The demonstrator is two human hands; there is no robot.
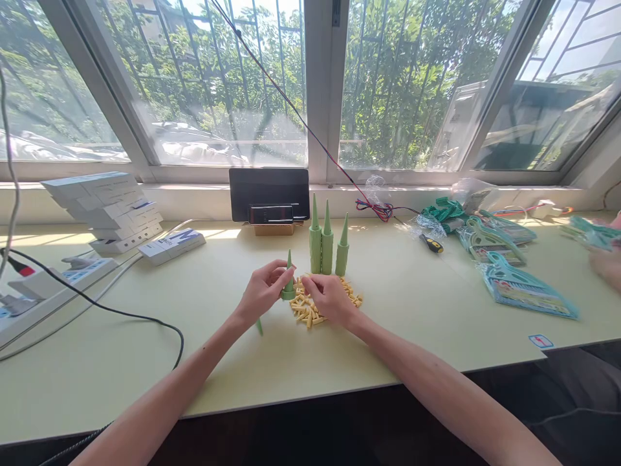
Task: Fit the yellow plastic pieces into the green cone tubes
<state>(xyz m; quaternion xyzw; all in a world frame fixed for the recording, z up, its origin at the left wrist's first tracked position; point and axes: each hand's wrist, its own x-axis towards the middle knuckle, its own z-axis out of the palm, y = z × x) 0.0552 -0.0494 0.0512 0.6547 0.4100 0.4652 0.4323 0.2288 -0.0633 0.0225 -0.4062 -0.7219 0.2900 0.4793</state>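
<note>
My left hand (264,288) is closed around a small green pointed cone (289,279) held upright just above the pale green table (145,349). My right hand (330,298) rests with curled fingers on a pile of small yellow pieces (306,309), its fingertips pinched next to the cone. Whether it holds a piece is hidden. Three taller stacks of green cones (328,244) stand upright right behind the pile. A thin green sliver (259,326) lies on the table under my left wrist.
A dark tablet (269,193) leans at the window sill. White boxes (109,207) and power strips (53,281) with a black cable (130,317) fill the left. Teal packaged items (524,288), a screwdriver (431,243) and another person's hand (606,265) are right.
</note>
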